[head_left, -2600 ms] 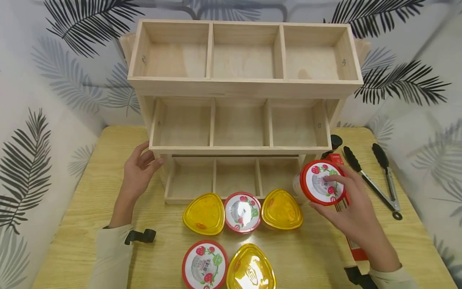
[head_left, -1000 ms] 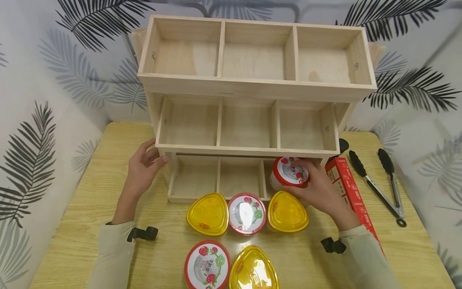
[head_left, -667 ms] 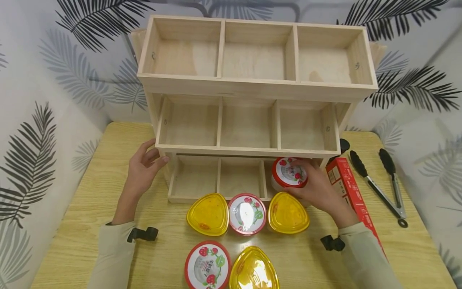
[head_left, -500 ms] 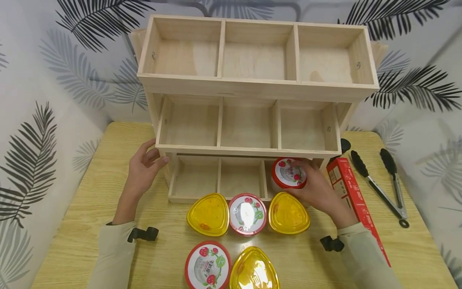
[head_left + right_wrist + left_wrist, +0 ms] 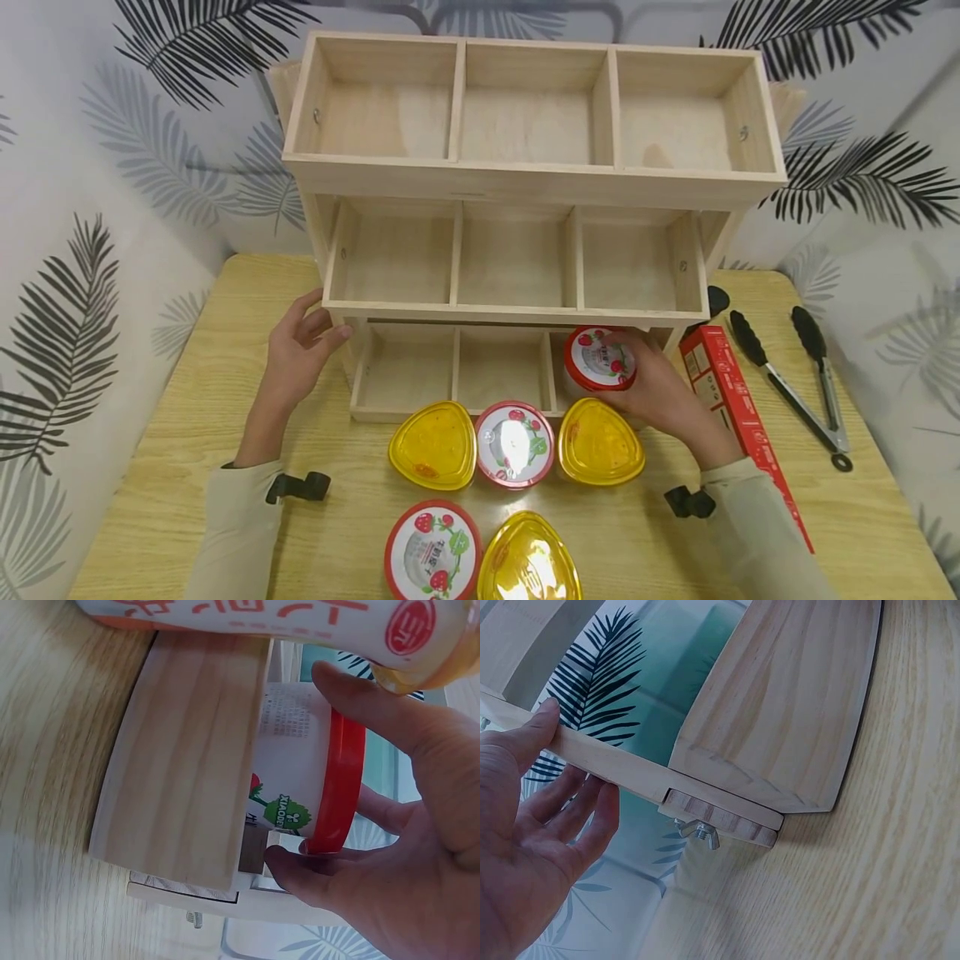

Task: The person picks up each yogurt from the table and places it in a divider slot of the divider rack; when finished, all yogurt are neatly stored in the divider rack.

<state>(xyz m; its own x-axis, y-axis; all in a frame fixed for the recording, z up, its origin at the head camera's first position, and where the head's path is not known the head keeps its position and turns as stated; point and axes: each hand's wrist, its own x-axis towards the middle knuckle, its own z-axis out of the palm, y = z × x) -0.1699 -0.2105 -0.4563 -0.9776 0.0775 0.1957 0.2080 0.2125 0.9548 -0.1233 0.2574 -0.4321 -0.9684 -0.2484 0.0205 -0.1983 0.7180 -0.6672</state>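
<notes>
My right hand (image 5: 660,396) grips a white tub with a red, strawberry-printed lid (image 5: 598,358), thumb and fingers round its sides near the lid. The tub stands in the right compartment of the lowest box of a three-tier wooden rack (image 5: 525,185); in the right wrist view, the box's front board (image 5: 187,757) hides its base. At the rack's left side, my left hand (image 5: 295,358) holds a wooden upright (image 5: 615,757) between thumb and fingers. Before the rack stand two yellow-lidded containers (image 5: 432,446) (image 5: 600,442) with a red-rimmed tub (image 5: 514,444) between them.
Nearer me are another red-rimmed tub (image 5: 432,550) and a yellow-lidded container (image 5: 529,558). On the right lie a long red box (image 5: 750,433) and black-tipped tongs (image 5: 798,404). The rack's middle box (image 5: 517,314) juts out above the right hand. A wing nut (image 5: 699,831) protrudes from the rack.
My right hand has carried the red-lidded tub leftward from beside the rack into the lowest right compartment. Over the last half second both hands stay nearly still. My left hand keeps its place.
</notes>
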